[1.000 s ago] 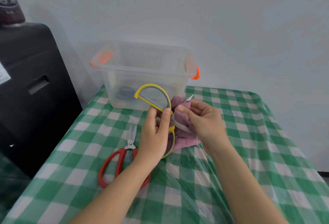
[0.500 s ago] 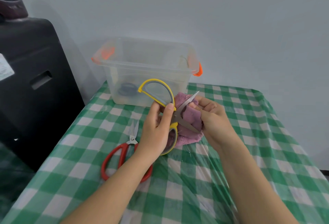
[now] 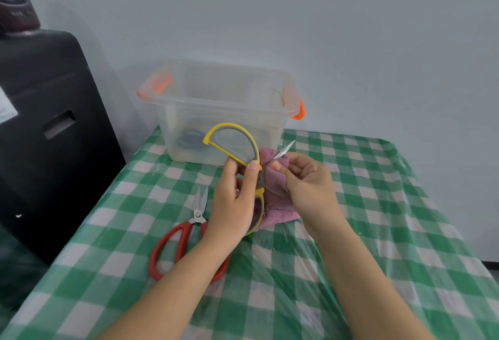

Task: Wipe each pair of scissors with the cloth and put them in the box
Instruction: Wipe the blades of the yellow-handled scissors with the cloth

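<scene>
Blades now folded deeper into the purple cloth [image 3: 272, 177] pinched by the right hand [image 3: 307, 183] — yellow scissors [image 3: 235, 140], rigid, sharp-tipped, left hand [image 3: 235, 199] clamped on handle loops, just before the box [image 3: 216, 107].

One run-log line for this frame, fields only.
left hand: holds yellow scissors | right hand: wipes blade with purple cloth | red scissors: on table | box: open
</scene>
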